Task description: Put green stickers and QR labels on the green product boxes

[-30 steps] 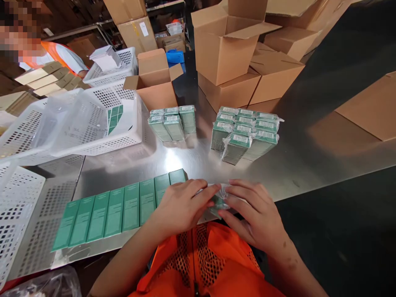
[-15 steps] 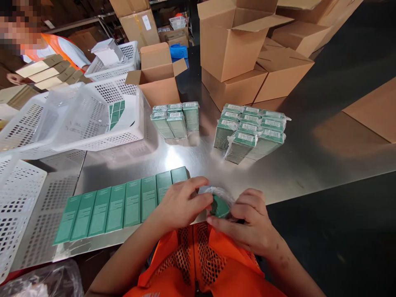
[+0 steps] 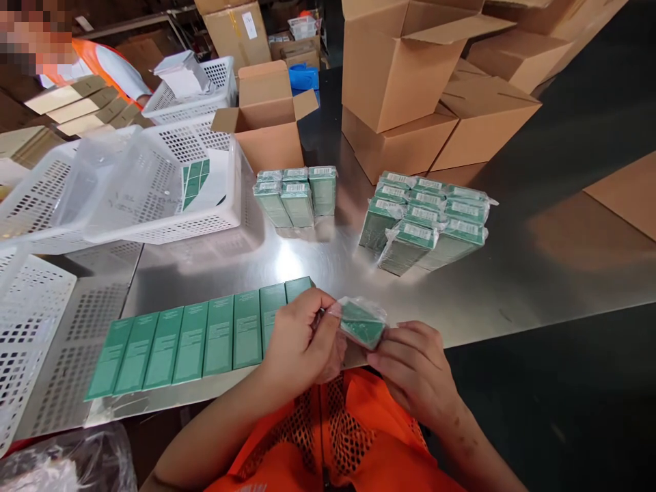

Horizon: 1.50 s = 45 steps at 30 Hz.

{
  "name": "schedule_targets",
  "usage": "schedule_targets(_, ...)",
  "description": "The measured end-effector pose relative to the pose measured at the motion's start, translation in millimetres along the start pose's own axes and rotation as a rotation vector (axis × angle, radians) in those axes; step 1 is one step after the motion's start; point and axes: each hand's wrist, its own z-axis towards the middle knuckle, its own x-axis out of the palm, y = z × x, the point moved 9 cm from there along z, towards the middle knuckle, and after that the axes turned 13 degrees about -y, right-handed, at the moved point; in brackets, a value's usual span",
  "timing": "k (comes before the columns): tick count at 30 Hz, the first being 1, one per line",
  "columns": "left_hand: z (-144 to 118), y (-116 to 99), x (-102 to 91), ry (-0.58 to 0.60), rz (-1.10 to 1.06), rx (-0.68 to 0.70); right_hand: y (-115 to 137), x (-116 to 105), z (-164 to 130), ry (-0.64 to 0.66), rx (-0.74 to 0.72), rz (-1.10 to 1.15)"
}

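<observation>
My left hand (image 3: pixel 301 339) and my right hand (image 3: pixel 414 369) together hold a green carton in a clear plastic bag (image 3: pixel 359 321), tilted end-up just above the near edge of the steel table (image 3: pixel 512 273). My left fingers pinch the bag's open end, and my right fingers grip the carton's lower end. Flat on the table to the left of my left hand lies a row of several bare green cartons (image 3: pixel 205 338). Farther back stand a small upright group of bagged cartons (image 3: pixel 297 196) and a larger group (image 3: pixel 428 220).
A white perforated basket (image 3: pixel 154 198) holding clear bags and a few green cartons stands at back left, with more baskets (image 3: pixel 31 321) beside it. An open cardboard box (image 3: pixel 266 126) and stacked boxes (image 3: pixel 410 82) stand behind. Another person in an orange vest (image 3: pixel 97 65) works at far left.
Both hands lifted the bagged carton off the table edge and tipped it upward. My left fingers shifted to the bag's open end. The view drifted slightly left.
</observation>
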Motion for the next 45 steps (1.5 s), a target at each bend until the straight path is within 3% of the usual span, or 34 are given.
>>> schedule_targets(3, 2, 16, 2.7, 0.023, -0.112, -0.160, -16, -1, -2, -0.050, 0.162, 0.053)
schedule_targets(6, 2, 24, 4.4, 0.045, -0.167, -0.229, -22, 4, -4, -0.030, 0.241, 0.090)
schedule_targets(12, -3, 21, 7.8, 0.088, -0.144, -0.127, -12, -15, 7, -0.234, 0.157, 0.011)
schedule_targets(18, 1, 3, 11.6, 0.101, -0.063, 0.075, -5, -25, 10, -0.288, 0.075, -0.011)
schedule_targets(22, 8, 6, 14.7, 0.107, -0.008, -0.029, -2, -25, 7, -0.231, -0.016, -0.053)
schedule_targets(27, 9, 16, 28.3, 0.203, 0.051, -0.170, 6, -26, 7, -0.134, -0.127, -0.003)
schedule_targets(30, 9, 18, 36.2, 0.255, 0.081, -0.197, -2, -25, -2, -0.174, -0.075, 0.043)
schedule_targets(36, 11, 21, 45.4, 0.297, 0.127, -0.212, -26, -24, -30, -0.398, 0.099, 0.118)
schedule_targets(45, -3, 18, 40.0, 0.311, 0.272, -0.157, -28, -23, -18, -0.247, 0.295, 0.092)
